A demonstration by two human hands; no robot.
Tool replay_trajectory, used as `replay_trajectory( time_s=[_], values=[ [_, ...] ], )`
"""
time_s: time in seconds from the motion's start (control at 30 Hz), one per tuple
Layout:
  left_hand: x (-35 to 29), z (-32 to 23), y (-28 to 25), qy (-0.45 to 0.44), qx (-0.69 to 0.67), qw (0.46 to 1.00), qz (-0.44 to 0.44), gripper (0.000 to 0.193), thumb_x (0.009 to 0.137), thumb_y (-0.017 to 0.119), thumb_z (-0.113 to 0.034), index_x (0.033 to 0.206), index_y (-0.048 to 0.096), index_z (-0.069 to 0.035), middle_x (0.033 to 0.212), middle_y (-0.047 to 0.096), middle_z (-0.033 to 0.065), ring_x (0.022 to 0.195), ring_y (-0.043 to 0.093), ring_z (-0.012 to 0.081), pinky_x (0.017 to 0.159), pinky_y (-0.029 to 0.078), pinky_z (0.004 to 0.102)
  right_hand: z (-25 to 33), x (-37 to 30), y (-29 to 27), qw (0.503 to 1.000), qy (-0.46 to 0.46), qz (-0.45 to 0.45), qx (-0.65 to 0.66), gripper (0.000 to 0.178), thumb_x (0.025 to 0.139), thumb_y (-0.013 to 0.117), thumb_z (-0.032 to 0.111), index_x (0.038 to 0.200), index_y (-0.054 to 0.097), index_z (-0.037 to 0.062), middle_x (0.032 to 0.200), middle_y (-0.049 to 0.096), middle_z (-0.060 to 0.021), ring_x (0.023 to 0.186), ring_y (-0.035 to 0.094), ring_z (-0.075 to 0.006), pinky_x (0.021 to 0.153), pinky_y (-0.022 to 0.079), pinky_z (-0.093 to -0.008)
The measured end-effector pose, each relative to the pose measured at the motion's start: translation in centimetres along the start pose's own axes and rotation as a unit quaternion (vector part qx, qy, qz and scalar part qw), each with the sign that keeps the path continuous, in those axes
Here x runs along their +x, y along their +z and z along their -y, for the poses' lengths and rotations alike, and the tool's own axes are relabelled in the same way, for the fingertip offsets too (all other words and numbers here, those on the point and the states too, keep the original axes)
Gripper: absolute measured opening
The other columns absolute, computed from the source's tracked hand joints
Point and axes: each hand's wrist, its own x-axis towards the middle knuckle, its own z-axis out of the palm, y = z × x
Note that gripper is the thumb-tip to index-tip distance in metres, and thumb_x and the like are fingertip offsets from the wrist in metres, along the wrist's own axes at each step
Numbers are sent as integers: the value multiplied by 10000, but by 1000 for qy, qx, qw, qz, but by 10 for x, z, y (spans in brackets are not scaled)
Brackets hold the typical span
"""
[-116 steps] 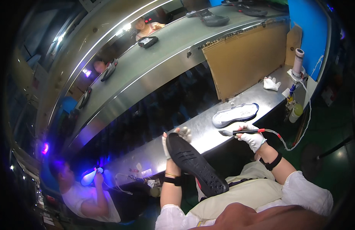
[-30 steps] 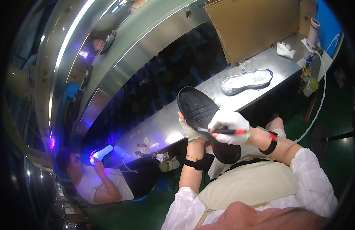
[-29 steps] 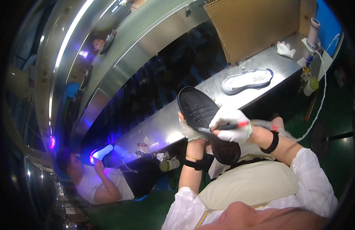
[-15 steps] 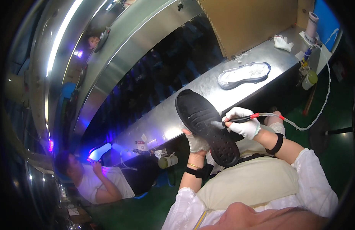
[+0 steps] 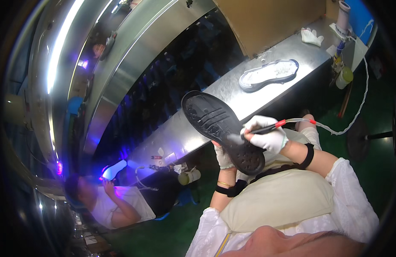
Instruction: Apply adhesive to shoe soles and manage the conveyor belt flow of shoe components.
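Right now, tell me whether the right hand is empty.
No, the right hand holds a brush with a black and red handle.

White gloves, white sleeves, 2 black armbands

A co-worker sits to your left.
Ahead of you stands brown cardboard — before it, a white glove lies near a pink cylinder.

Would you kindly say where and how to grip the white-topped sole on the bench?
Probably hold the white-topped sole by its outer sidewalls at the narrower middle, from the near side: it lies flat, white face up, near wall exposed.
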Motion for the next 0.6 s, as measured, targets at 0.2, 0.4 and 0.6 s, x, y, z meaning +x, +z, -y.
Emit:
replay_trajectory(
  time_s=[0.2,0.4,0.6],
  values=[
    [32,-6,44,52,92,994,-43,880,780,495,-682,1353,350,-30,1309,447,206,1167,472,343,1023,357,472,17,7,8,946,-230,65,-221,112,704,686,9,795,623,28,816,642,-90,749,631,-213,689,490,-299],
    [48,-13,48,87,45,995,-2,916,730,532,-702,1364,351,-66,1314,455,192,1184,461,338,1051,322,470,13,9,1,998,-63,-6,-11,115,746,665,-49,839,615,-1,860,664,-88,823,622,-132,746,503,-280],
    [67,-19,35,108,-24,992,67,988,650,665,-660,1328,380,1,1307,467,197,1204,457,324,1076,293,465,19,9,8,958,-225,82,-156,136,691,686,-27,805,621,11,841,653,-97,761,634,-169,688,493,-263]
  ],
)
